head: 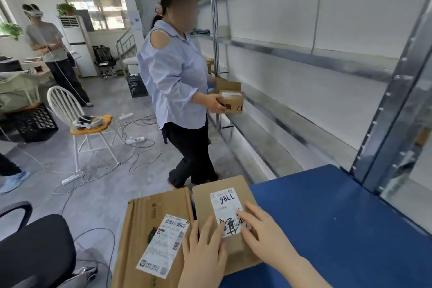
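1. The small parcel (pixel 203 203) is laid flat at lower centre on the blue table (pixel 327 229), label (pixel 225 208) up for reading.
2. It is steadied by left hand (pixel 203 248) and right hand (pixel 264 236), fingers straight, nothing gripped.
3. A larger parcel (pixel 145 224) is set just left.

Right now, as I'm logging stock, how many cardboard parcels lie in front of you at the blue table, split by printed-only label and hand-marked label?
Parcel with printed-only label: 1
Parcel with hand-marked label: 1
Total at the blue table: 2
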`<state>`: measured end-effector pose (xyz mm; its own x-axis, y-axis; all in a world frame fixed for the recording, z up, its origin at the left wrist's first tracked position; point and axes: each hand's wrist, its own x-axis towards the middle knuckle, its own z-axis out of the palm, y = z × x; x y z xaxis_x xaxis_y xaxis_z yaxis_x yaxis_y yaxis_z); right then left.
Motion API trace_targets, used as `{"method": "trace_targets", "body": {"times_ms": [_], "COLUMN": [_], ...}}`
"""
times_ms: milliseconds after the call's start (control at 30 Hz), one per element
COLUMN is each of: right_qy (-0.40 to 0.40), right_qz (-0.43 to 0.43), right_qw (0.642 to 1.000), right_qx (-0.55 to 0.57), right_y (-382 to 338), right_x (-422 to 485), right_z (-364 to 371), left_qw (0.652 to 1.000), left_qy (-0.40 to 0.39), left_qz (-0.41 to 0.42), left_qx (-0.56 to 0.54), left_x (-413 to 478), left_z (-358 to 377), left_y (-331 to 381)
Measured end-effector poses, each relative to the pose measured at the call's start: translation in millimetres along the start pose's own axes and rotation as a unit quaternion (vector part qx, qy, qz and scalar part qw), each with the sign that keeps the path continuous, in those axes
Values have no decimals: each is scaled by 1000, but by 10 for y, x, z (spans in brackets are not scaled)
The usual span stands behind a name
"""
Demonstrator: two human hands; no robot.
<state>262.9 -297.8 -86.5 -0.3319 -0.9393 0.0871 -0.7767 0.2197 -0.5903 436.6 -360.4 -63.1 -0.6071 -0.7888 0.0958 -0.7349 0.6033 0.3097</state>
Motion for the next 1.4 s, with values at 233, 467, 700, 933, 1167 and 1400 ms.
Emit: {"method": "trace_targets", "body": {"times_ms": [233,467,700,933,1167,1400], "right_qy": [27,178,364,484,509,447], "right_qz": [28,163,328,417,454,474], "right_qw": [999,970,868,756,717,752], "right_qx": [-21,-24,-76,-145,-142,-102], "right_y": [-31,325,722,775,1042,1475], "right_x": [-329,-1718,-3962,-6125,-7252,-7062], "right_z": [-324,-1330,-2409,-3020,-3386,-3244], "left_qw": [999,986,912,797,778,813], "left_qy": [15,-97,-171,-226,-226,-275], "left_qz": [-47,113,330,532,554,478], "left_qx": [-22,-76,-175,-172,-189,-190], "left_x": [-41,-41,-1103,-2640,-3410,-3414], "left_z": [-77,-194,260,459,474,828], "left_y": [147,1493,3682,5221,6288,6571]}}
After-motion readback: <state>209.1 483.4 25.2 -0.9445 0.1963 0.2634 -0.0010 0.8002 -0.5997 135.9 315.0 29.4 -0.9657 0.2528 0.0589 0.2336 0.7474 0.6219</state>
